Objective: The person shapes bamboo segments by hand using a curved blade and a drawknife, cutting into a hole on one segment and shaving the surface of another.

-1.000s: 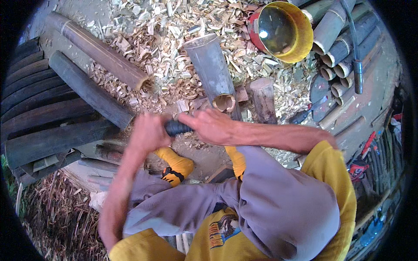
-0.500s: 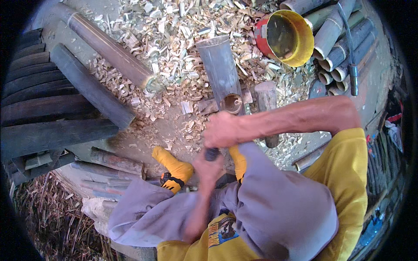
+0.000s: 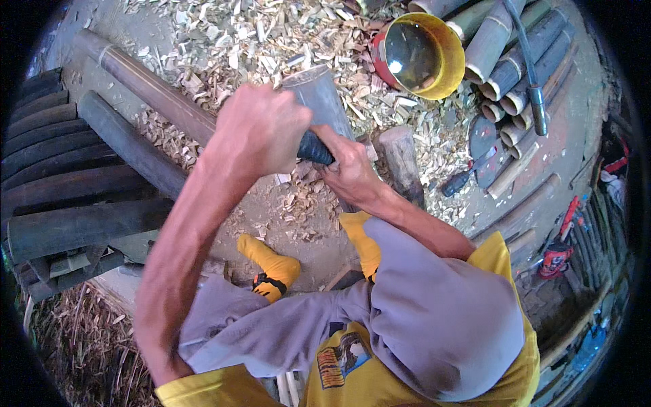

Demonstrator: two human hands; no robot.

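Observation:
A black, ribbed tool handle (image 3: pixel 314 148) runs between my two fists, and the rest of the tool is hidden. My left hand (image 3: pixel 263 125) is closed at its upper left end. Around its lower right end, my right hand (image 3: pixel 351 167) is closed with the thumb lying along it. Just beyond my hands is a thick grey bamboo section (image 3: pixel 320 98); its near end is covered by my hands. My feet, in yellow socks (image 3: pixel 274 263), rest on either side of the space below.
Pale shavings (image 3: pixel 264 30) cover the far ground. A red and yellow bucket (image 3: pixel 447 61) with liquid stands far right, beside stacked bamboo tubes (image 3: pixel 494 41). A short log (image 3: pixel 400 159) and a black-handled blade (image 3: pixel 461 180) lie right. Dark bamboo pieces (image 3: pixel 88 227) are piled left.
Both hands have risen away from my lap with the handle. My left hand has swung forward and left, past my right one. The right forearm has drawn back, uncovering the blade on the right.

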